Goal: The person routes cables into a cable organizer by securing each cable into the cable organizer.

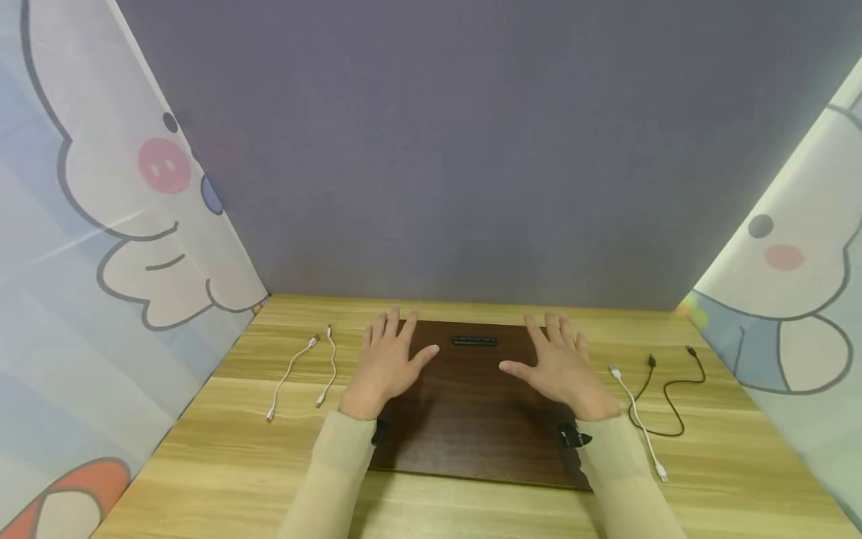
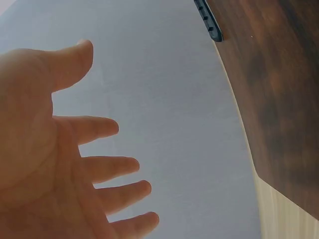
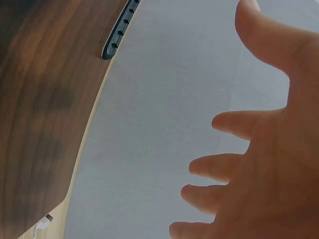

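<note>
A dark brown wooden board (image 1: 471, 404) lies on the light wood table. Near its far edge sits a black slotted strip, like a cable organizer (image 1: 474, 340), also seen in the right wrist view with notches along one side. My left hand (image 1: 387, 364) hovers over the board's left edge, fingers straight and spread, holding nothing. Over the right edge, my right hand (image 1: 559, 367) is likewise spread with an empty palm. Both wrist views show bare palms, the left (image 2: 35, 159) and the right (image 3: 269, 164), apart from the board.
Two short white cables (image 1: 289, 378) (image 1: 333, 363) lie left of the board. To the right, a white cable (image 1: 640, 423) crosses a black cable (image 1: 682, 419). A grey panel (image 1: 471, 150) stands behind the table, with cartoon-printed curtains (image 1: 87, 299) at both sides.
</note>
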{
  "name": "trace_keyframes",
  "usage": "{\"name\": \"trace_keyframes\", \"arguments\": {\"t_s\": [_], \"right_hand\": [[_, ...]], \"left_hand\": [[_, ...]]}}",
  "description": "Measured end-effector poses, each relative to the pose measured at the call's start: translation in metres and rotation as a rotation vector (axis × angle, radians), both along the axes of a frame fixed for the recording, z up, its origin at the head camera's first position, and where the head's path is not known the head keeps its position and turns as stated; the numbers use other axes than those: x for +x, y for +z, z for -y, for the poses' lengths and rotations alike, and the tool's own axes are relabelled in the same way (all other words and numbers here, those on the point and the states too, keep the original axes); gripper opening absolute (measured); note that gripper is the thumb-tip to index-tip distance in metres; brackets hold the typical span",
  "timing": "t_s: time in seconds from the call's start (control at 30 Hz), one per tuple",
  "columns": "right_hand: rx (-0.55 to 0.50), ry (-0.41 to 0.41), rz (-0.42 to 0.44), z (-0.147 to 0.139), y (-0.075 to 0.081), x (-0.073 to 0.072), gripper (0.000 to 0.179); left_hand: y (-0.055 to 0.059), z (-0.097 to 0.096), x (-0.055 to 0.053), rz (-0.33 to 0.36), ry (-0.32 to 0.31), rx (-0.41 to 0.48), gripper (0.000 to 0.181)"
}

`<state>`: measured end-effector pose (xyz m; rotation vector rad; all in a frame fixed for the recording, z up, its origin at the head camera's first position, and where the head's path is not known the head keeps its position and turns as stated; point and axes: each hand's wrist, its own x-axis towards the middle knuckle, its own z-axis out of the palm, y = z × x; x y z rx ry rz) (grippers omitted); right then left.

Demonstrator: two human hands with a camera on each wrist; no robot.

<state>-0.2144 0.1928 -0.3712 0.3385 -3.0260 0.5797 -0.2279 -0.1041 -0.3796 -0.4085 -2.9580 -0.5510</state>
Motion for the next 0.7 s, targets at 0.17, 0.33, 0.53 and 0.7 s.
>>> {"name": "trace_keyframes", "arguments": {"t_s": [0.17,0.33,0.53,0.7], "right_hand": [[0.001,0.03,-0.008,0.003,-0.002,0.001,0.097],[-0.022,0.053,-0.009,0.006,-0.005,0.001,0.093],[-0.041,0.073,0.034,0.011,-0.005,0.001,0.087],[-0.048,0.076,0.076,0.016,-0.004,0.002,0.086]], "left_hand": [[-0.005,0.007,-0.003,-0.017,0.0,0.037,0.077],[-0.012,0.02,-0.008,-0.012,0.011,0.019,0.076],[-0.009,0.036,-0.017,-0.027,0.071,-0.032,0.07],[-0.005,0.048,-0.026,-0.022,0.109,-0.093,0.067]]}}
